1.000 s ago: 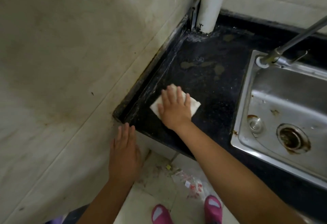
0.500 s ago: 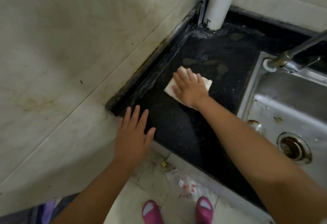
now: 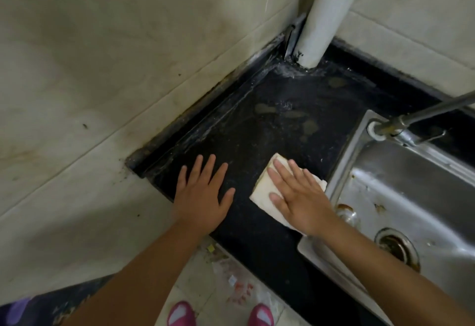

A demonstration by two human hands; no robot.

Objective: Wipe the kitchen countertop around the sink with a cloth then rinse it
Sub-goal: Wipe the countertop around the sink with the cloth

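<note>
A folded white cloth [image 3: 264, 189] lies on the black countertop [image 3: 270, 130], close to the left rim of the steel sink [image 3: 411, 197]. My right hand [image 3: 295, 197] presses flat on the cloth with straight fingers and covers most of it. My left hand [image 3: 203, 194] rests flat on the counter's front left corner, fingers spread, holding nothing. Pale stains and wet streaks mark the countertop toward the back corner.
A white pipe [image 3: 323, 22] stands in the back corner where the tiled walls [image 3: 102, 68] meet. A metal tap [image 3: 401, 120] rises from the sink's back left rim. The sink has a rusty drain [image 3: 397, 246]. Scraps litter the floor [image 3: 231, 282] by my pink slippers.
My right hand has slid the cloth from the counter's middle back toward the front, beside the sink rim. My left hand has moved from the counter's edge onto its front left corner.
</note>
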